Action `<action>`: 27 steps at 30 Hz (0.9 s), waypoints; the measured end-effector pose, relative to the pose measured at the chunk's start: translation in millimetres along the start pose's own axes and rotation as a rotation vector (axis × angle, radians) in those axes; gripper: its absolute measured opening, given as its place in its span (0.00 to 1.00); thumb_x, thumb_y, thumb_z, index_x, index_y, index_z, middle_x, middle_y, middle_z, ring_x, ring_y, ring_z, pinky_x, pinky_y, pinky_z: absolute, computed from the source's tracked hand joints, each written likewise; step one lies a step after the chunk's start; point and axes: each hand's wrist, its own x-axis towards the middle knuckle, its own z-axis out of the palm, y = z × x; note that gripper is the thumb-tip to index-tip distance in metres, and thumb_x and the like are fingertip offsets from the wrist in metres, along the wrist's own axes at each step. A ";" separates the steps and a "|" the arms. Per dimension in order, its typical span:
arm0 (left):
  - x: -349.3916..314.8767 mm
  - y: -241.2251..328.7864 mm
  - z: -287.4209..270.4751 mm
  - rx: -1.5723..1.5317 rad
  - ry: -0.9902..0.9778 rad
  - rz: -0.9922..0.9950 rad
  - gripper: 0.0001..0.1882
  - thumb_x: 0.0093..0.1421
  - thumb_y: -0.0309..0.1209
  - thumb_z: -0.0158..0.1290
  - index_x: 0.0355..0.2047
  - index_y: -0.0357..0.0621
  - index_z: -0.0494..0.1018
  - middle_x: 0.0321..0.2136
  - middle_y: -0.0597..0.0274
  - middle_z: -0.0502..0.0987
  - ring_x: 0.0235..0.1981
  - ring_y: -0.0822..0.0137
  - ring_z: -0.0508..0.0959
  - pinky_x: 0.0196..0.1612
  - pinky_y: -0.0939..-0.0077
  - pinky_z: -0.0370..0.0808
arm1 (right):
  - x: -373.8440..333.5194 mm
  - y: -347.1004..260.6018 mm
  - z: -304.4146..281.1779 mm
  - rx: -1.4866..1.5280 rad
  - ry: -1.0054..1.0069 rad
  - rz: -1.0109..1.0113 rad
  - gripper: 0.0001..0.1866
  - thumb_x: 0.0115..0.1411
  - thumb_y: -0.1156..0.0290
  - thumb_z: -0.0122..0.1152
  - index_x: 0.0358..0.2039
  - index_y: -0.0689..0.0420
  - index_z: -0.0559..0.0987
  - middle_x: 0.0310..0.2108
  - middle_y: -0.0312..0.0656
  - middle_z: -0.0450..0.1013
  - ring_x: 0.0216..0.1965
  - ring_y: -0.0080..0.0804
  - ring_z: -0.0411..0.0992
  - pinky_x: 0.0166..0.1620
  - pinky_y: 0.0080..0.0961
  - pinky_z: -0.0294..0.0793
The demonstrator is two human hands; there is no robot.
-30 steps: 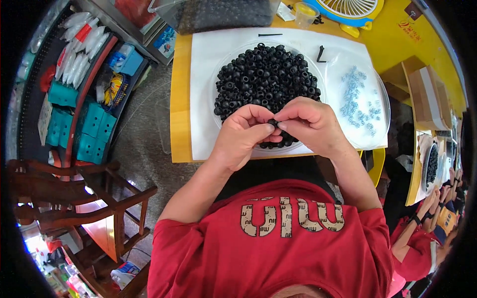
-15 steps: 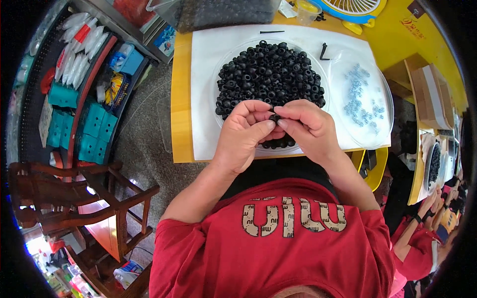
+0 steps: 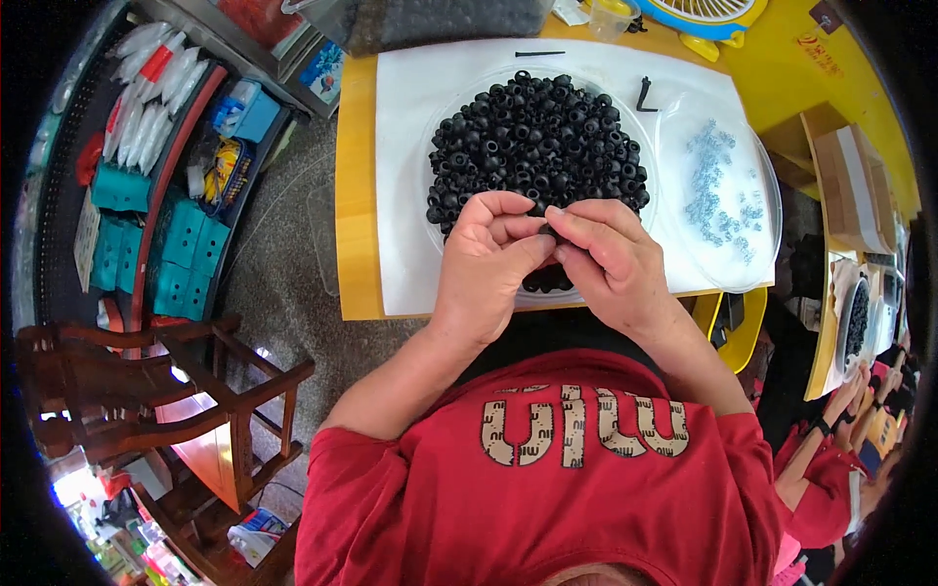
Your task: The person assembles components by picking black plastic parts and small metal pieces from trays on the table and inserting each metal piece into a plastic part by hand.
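Observation:
My left hand (image 3: 486, 259) and my right hand (image 3: 616, 252) meet fingertip to fingertip over the near edge of a heap of small black pieces. Between their thumbs and forefingers is a small black ring-like piece (image 3: 548, 231), mostly covered by the fingers. The heap of black pieces (image 3: 532, 137), round and with holes, fills a clear round tray (image 3: 653, 137). To the right, a clear round lid or tray (image 3: 674, 249) carries small clear parts (image 3: 721, 190) scattered across it.
White sheeting covers the yellow table (image 3: 360, 215). On it lie a thin black rod (image 3: 540, 54) and a bent black tool (image 3: 645, 94). A grey bin (image 3: 440, 24) and a blue-yellow fan (image 3: 708, 18) stand behind. A wooden chair (image 3: 230, 391) is at left; another person's arm (image 3: 816, 439) shows at right.
My right fingers have closed further over the black piece, so less of it shows. Both hands stay at the same place over the heap; the view has shifted slightly.

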 end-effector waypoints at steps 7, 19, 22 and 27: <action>-2.6 -1.4 3.5 0.049 -0.052 0.065 0.18 0.48 0.16 0.48 0.39 0.37 0.56 0.31 0.55 0.70 0.31 0.70 0.73 0.37 0.80 0.72 | 7.3 5.5 -14.1 0.296 -0.121 0.181 0.10 0.45 0.79 0.55 0.31 0.60 0.74 0.28 0.42 0.69 0.31 0.33 0.70 0.33 0.22 0.70; -5.0 -2.6 5.2 0.172 -0.066 0.074 0.18 0.49 0.16 0.48 0.39 0.36 0.56 0.32 0.54 0.69 0.33 0.70 0.72 0.38 0.80 0.72 | 7.2 8.6 -17.1 0.238 -0.132 0.156 0.09 0.45 0.78 0.57 0.30 0.60 0.74 0.27 0.41 0.69 0.28 0.32 0.70 0.31 0.21 0.70; -2.4 -0.2 5.3 0.117 -0.020 0.049 0.18 0.48 0.16 0.49 0.39 0.36 0.57 0.32 0.54 0.68 0.33 0.70 0.72 0.37 0.80 0.72 | 4.9 3.4 -16.3 0.147 -0.084 0.066 0.13 0.43 0.79 0.58 0.33 0.59 0.74 0.30 0.42 0.69 0.31 0.36 0.69 0.32 0.23 0.70; -1.6 3.5 3.3 0.025 -0.023 -0.038 0.17 0.48 0.16 0.49 0.38 0.36 0.58 0.29 0.55 0.70 0.29 0.70 0.73 0.35 0.80 0.73 | 0.2 5.4 -10.3 0.020 -0.039 -0.054 0.16 0.41 0.78 0.59 0.34 0.59 0.73 0.31 0.42 0.68 0.32 0.36 0.68 0.34 0.25 0.70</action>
